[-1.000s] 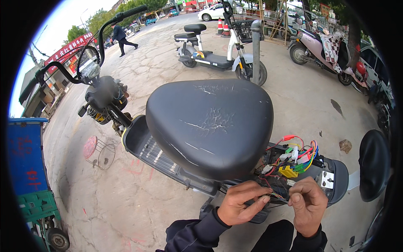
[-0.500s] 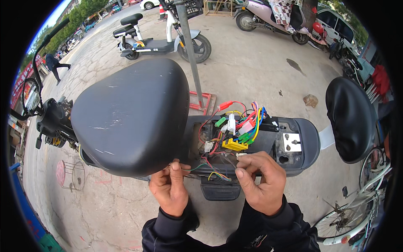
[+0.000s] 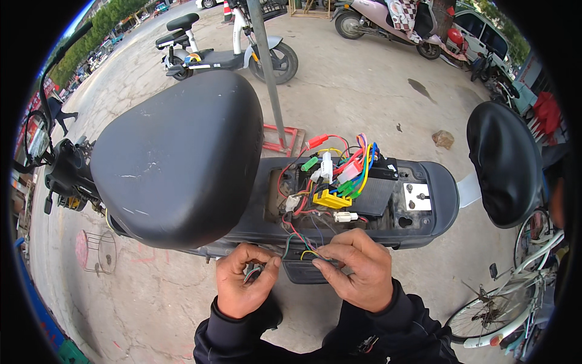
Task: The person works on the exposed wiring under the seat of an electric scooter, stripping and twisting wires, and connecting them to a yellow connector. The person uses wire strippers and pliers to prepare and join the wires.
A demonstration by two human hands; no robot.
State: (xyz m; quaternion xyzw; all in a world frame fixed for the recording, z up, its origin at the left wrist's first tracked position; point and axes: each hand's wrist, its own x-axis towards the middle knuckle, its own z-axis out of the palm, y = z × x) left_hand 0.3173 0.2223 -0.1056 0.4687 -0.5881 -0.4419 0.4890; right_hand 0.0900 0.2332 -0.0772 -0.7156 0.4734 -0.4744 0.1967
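The person's left hand [image 3: 245, 280] is in front of the near side of the electric scooter, with thumb and forefinger closed together around coloured wires [image 3: 251, 274], which show inside the curl of the fingers. Near it, the right hand [image 3: 362, 271] pinches the ends of thin wires [image 3: 308, 247], a yellow one among them, between the thumb and the forefinger. These thin wires come down from the opened rear compartment, over its near edge.

Inside this compartment, a white connector [image 3: 345, 216] lies nearest to the right hand, and just behind it there is a yellow connector block [image 3: 332, 199]. Beside the block, to the right, sits a black ribbed box [image 3: 373, 197], with green, white and red plugs around and above. Farther right, a metal plate [image 3: 417, 197] is fixed on the body. The black seat [image 3: 176, 164] stands left of the compartment.

Beyond the scooter there are a grey pole [image 3: 267, 73] on a red base [image 3: 283, 141], a parked white-and-grey scooter [image 3: 227, 59] and, to the right, a pink scooter [image 3: 388, 25]
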